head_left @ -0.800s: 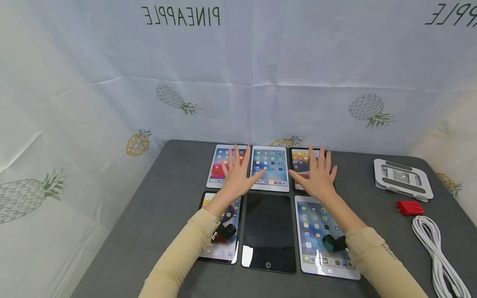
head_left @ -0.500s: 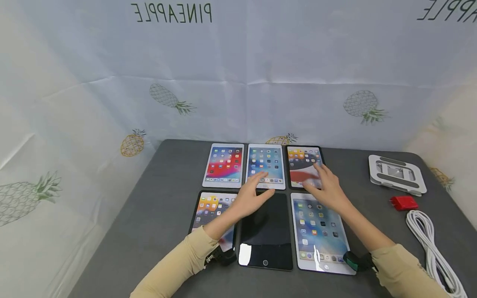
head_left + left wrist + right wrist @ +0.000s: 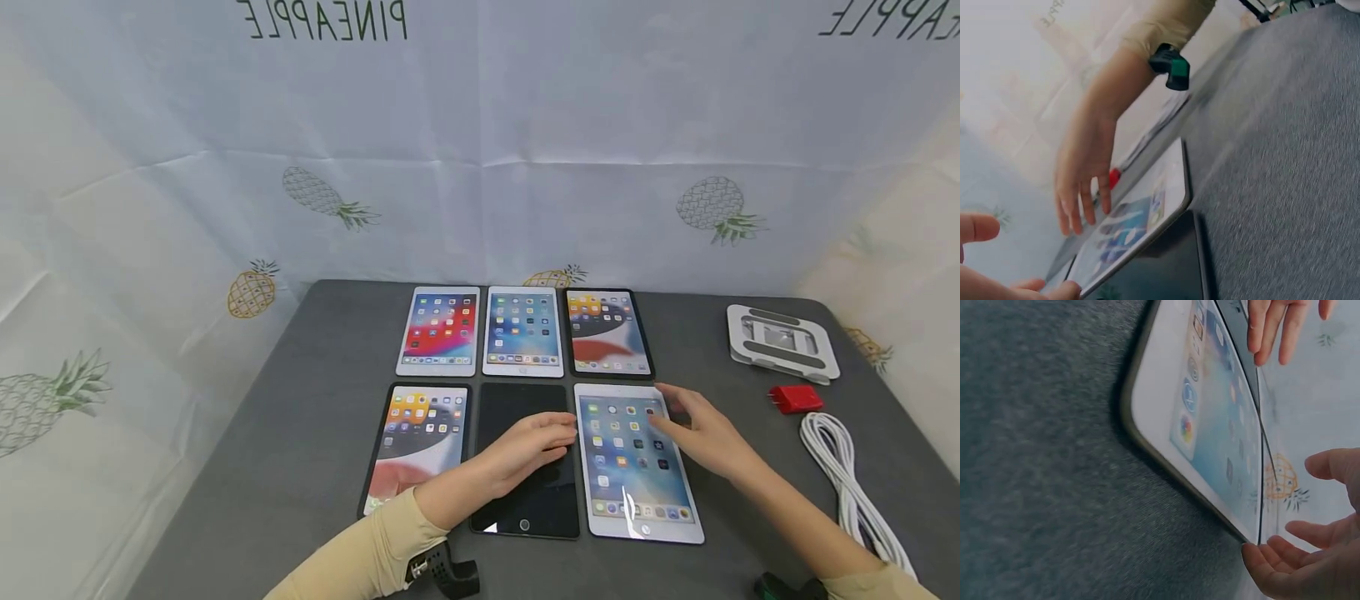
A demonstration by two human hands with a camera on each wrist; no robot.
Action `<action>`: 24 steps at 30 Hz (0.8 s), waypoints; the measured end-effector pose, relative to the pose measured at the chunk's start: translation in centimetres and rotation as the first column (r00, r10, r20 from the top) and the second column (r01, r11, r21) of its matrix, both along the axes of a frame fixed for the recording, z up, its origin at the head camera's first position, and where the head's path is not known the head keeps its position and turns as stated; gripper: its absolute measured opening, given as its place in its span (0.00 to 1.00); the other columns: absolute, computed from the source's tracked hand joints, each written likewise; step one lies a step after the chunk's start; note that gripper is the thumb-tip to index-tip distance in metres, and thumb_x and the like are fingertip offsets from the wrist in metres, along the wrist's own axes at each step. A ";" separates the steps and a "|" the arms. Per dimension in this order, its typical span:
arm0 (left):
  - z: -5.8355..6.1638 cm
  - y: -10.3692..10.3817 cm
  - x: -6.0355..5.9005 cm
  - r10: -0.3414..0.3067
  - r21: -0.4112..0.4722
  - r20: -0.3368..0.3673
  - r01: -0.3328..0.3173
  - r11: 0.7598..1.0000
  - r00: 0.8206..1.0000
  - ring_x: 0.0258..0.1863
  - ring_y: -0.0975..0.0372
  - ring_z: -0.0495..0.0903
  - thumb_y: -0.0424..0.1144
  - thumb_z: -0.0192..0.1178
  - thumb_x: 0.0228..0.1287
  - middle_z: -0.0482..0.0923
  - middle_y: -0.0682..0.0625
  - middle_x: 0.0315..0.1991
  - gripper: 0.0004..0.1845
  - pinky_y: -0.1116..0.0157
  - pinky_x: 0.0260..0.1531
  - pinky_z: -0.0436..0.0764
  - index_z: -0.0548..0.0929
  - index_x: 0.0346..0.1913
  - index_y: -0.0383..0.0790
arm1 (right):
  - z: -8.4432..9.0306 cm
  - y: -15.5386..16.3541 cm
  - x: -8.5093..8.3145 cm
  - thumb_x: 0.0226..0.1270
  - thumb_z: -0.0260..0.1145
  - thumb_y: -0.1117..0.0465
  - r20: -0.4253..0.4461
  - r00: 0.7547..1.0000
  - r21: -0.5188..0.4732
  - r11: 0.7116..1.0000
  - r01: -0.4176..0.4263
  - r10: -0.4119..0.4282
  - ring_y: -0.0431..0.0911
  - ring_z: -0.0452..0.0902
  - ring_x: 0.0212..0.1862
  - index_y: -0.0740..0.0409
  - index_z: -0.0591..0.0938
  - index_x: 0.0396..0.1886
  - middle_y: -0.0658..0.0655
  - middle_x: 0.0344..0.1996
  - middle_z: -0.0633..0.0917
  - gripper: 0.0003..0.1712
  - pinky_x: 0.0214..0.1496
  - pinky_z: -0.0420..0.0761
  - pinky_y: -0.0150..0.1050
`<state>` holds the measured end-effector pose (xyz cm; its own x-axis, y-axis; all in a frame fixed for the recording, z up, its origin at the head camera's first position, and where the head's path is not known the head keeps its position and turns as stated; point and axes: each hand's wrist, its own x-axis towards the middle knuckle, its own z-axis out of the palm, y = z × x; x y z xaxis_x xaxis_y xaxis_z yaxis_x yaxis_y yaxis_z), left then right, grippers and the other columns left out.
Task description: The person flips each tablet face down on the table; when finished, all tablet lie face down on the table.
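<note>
In the head view a white-framed tablet (image 3: 637, 467) with a lit screen of app icons lies flat at the front right of two rows of tablets. My left hand (image 3: 528, 450) is over the dark-screened tablet (image 3: 525, 508) beside it, fingertips by the white tablet's left edge. At that tablet's upper right side is my right hand (image 3: 701, 429), thumb above the screen. The right wrist view shows the right hand's (image 3: 1310, 550) fingertips by the tablet's edge, thumb raised and apart from them. Neither hand pinches the tablet.
Behind lie a red-screened tablet (image 3: 438, 333), a white tablet (image 3: 522, 333) and a black-framed tablet (image 3: 609, 333). Another black-framed tablet (image 3: 420, 442) is at front left. On the right are a folded stand (image 3: 782, 343), a red charger plug (image 3: 796, 398) and a coiled white cable (image 3: 847, 483).
Both hands have come back from over the rear row, with fingers spread, to the two sides of the front right white tablet. The tablets keep their places; the view has shifted slightly.
</note>
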<state>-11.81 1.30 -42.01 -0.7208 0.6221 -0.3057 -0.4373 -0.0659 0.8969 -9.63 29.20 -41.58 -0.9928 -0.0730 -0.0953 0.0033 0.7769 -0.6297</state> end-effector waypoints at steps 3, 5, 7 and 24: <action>0.2 0.1 0.2 0.010 0.024 0.073 -0.012 1.000 0.997 0.69 0.47 0.63 0.37 0.53 0.72 0.62 0.36 0.69 0.28 0.55 0.67 0.64 0.62 0.69 0.25 | -0.1 0.3 0.6 0.70 0.61 0.50 0.028 1.000 0.000 1.000 0.006 -0.006 0.67 0.68 0.59 0.69 0.64 0.69 0.74 0.60 0.69 0.37 0.51 0.75 0.64; 0.3 0.3 0.2 0.014 0.029 0.110 -0.018 0.999 0.994 0.69 0.46 0.62 0.37 0.53 0.72 0.63 0.36 0.68 0.28 0.54 0.68 0.64 0.62 0.69 0.24 | -0.1 0.5 1.0 0.70 0.61 0.51 0.049 0.999 -0.021 1.000 0.004 -0.003 0.66 0.69 0.58 0.70 0.64 0.68 0.74 0.61 0.69 0.37 0.51 0.75 0.63; 0.3 0.4 0.1 0.010 0.030 0.133 -0.015 0.999 0.991 0.69 0.46 0.62 0.37 0.52 0.73 0.64 0.36 0.67 0.28 0.54 0.68 0.63 0.62 0.68 0.23 | -0.1 0.8 1.2 0.71 0.61 0.52 0.076 0.997 -0.043 0.999 0.000 0.003 0.64 0.71 0.56 0.72 0.64 0.68 0.73 0.61 0.70 0.36 0.50 0.77 0.59; -0.2 1.0 -1.2 0.033 0.053 0.254 -0.048 0.997 0.967 0.66 0.44 0.66 0.37 0.50 0.73 0.68 0.31 0.62 0.25 0.52 0.68 0.63 0.66 0.63 0.19 | -0.3 3.0 1.4 0.75 0.56 0.55 0.298 0.949 -0.306 0.952 -0.011 0.107 0.58 0.74 0.57 0.79 0.57 0.69 0.78 0.65 0.64 0.37 0.52 0.81 0.45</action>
